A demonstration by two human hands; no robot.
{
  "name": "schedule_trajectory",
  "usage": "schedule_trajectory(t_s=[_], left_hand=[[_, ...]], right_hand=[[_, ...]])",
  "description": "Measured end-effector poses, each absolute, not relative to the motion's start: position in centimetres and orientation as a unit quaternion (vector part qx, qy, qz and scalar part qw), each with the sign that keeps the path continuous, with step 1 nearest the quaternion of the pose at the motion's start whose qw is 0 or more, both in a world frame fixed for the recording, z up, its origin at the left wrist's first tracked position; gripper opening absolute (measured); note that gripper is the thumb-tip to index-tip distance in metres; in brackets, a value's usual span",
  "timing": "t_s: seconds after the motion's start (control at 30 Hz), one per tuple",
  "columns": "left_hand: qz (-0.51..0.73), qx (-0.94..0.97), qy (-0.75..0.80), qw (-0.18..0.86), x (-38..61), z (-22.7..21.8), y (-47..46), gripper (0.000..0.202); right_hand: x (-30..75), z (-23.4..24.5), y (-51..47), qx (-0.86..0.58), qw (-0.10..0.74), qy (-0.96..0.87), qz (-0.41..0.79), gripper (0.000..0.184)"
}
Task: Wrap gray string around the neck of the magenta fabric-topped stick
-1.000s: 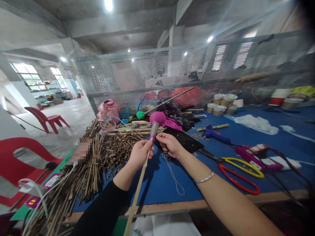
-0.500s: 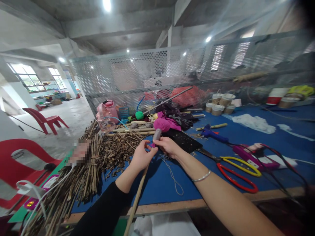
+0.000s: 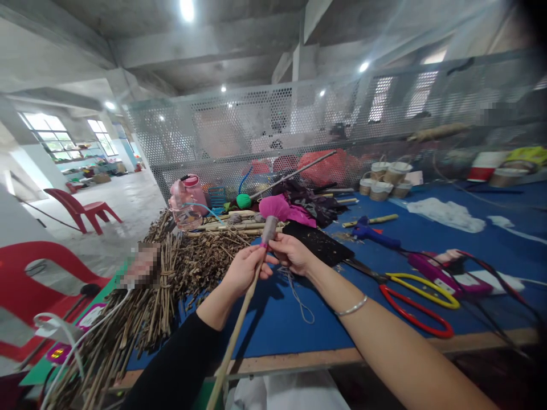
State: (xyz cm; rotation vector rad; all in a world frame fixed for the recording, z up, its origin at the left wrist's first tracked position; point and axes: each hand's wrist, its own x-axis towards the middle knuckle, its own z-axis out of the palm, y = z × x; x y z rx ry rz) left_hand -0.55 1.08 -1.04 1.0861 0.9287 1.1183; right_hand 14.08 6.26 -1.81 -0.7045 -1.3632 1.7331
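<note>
My left hand [image 3: 245, 269] is closed around a long pale wooden stick [image 3: 234, 341], which slants from below the table edge up through the fingers. At its upper end are a grey cylindrical section [image 3: 269, 230] and a magenta ball-like head [image 3: 274, 209], with a bit of magenta showing at the base of the grey part. Beside that grey part, my right hand [image 3: 293, 253] has its fingers pinched together; whatever is between them is too small to make out. A thin loop of string [image 3: 301, 304] hangs below the right hand onto the blue tabletop [image 3: 333, 316].
Bundled dry twigs [image 3: 164, 302] cover the table's left side. Red-and-yellow-handled scissors [image 3: 421, 296] lie at right, near a purple power strip [image 3: 448, 276] with cables. Behind are a blue glue gun [image 3: 376, 233], paper cups [image 3: 384, 179], a pink jug [image 3: 188, 202] and a perforated metal screen [image 3: 239, 128].
The stick has tilted and turned, its magenta head shifting slightly left and up. My left hand has rolled over and closed round the stick; my right hand stays near the grey section.
</note>
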Motion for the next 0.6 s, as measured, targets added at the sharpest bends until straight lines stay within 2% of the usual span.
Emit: schedule_trajectory(t_s=[0.17,0.37,0.43,0.6], left_hand=[[0.471,0.379,0.352,0.715,-0.4,-1.3,1.0,0.011],[0.477,0.344,0.408,0.698,-1.2,-0.5,1.9,0.023],[0.489,0.331,0.398,0.703,-2.2,-0.1,2.5,0.022],[0.534,0.287,0.361,0.709,-4.5,0.2,3.5,0.021]], right_hand=[[13.6,-2.4,6.0,-0.296,0.399,-0.554,0.668,0.036],[13.2,-2.8,5.8,-0.313,0.354,-0.621,0.626,0.035],[13.5,-1.5,4.8,-0.32,0.308,-0.677,0.587,0.031],[16.5,5.4,-2.0,-0.25,0.113,-0.818,0.505,0.02]])
